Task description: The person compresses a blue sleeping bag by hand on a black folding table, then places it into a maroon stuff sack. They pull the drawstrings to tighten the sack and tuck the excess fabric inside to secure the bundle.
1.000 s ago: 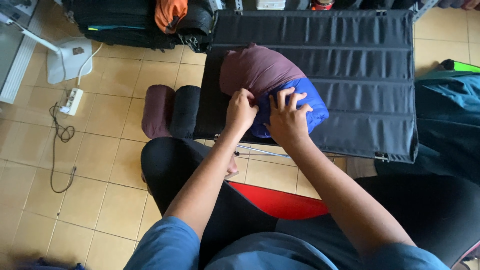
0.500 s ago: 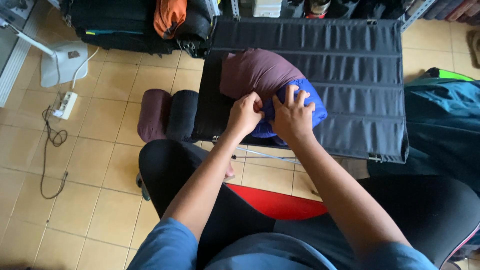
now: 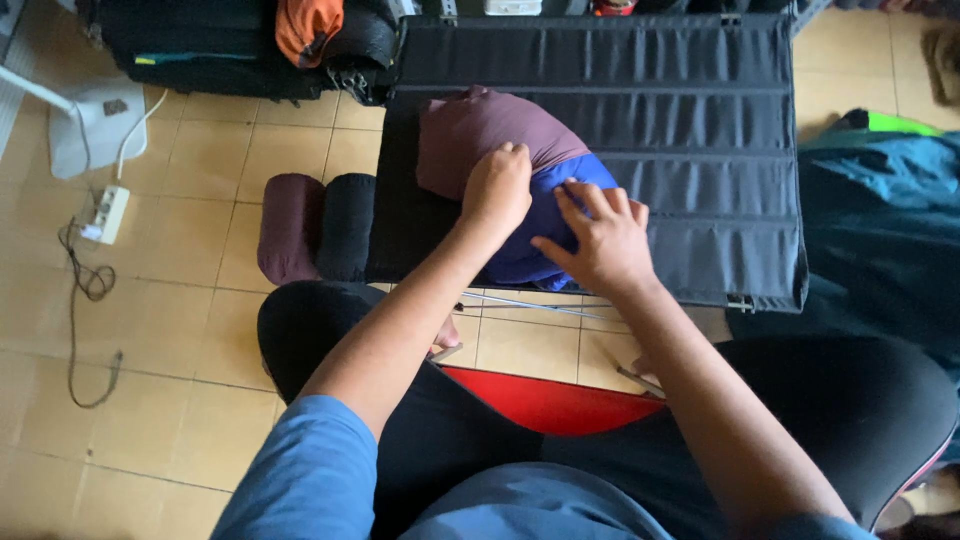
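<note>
A puffy blue bundle of fabric (image 3: 535, 235) lies on a black folding table (image 3: 680, 120), partly stuffed into a maroon sack (image 3: 465, 135). My left hand (image 3: 497, 188) is closed on the rim of the maroon sack where it meets the blue fabric. Just to its right, my right hand (image 3: 598, 238) presses flat on the blue bundle with fingers spread. The lower part of the bundle is hidden by my hands.
Two rolled bundles, one maroon (image 3: 288, 226) and one black (image 3: 345, 226), lie on the tiled floor left of the table. Dark packed gear with an orange piece (image 3: 305, 25) is stacked behind. A power strip (image 3: 103, 214) and cable lie far left. Teal fabric (image 3: 885, 180) sits right.
My left hand has moved up along the sack's rim, pulling maroon cloth further over the blue bundle. My right hand has slid rightward and flattened on the blue fabric.
</note>
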